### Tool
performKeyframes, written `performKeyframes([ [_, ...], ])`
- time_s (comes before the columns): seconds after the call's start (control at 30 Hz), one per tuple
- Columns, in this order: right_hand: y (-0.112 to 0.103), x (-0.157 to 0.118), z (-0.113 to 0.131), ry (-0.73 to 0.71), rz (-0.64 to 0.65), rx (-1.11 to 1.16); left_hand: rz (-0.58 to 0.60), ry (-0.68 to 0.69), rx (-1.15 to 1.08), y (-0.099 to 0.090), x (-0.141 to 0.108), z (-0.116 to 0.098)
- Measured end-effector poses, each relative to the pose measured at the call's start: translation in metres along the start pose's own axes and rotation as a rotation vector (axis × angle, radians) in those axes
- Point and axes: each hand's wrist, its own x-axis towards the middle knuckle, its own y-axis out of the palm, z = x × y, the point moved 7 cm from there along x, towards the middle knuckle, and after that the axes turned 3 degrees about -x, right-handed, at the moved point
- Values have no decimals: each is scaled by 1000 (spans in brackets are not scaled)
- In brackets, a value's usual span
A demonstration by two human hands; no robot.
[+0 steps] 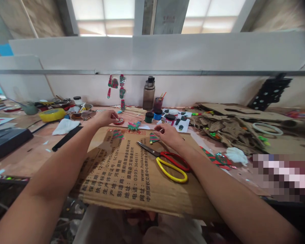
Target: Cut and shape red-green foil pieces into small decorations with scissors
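My left hand (105, 118) reaches to a small red round dish (119, 121) of tiny pieces, its fingertips pinched at the rim. What they hold is too small to make out. Over the far edge of the cardboard sheet (112, 162), my right hand (169, 135) has its fingers curled together beside a red-and-green striped cutout (154, 137); their grip is partly hidden. Another striped cutout (118, 135) lies on the cardboard, with a green-and-red figure piece (134, 126) just beyond. Scissors (165, 164) with red and yellow handles lie below my right hand, blades pointing away to the left.
Paint jars (149, 117), a bottle (149, 93) and thin wooden sticks (134, 111) stand or lie at the back. Yellow tape (52, 115) and a white tissue (66, 126) are on the left. Brown knotted material (226, 125) is heaped on the right, near crumpled tissue (236, 156).
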Motion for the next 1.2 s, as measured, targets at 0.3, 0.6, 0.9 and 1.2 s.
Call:
performKeyframes([
  [0.3, 6, -1, 10, -111, 55, 33, 272, -155, 292, 20, -11, 13],
  [0.6, 7, -2, 9, -112, 90, 25, 252, -205, 226, 26, -11, 18],
  [0.9, 8, -2, 8, -93, 99, -14, 208, -177, 298, 21, -9, 9],
  [1.2, -2, -1, 8, -44, 45, 95, 257, -161, -57, 27, -11, 7],
])
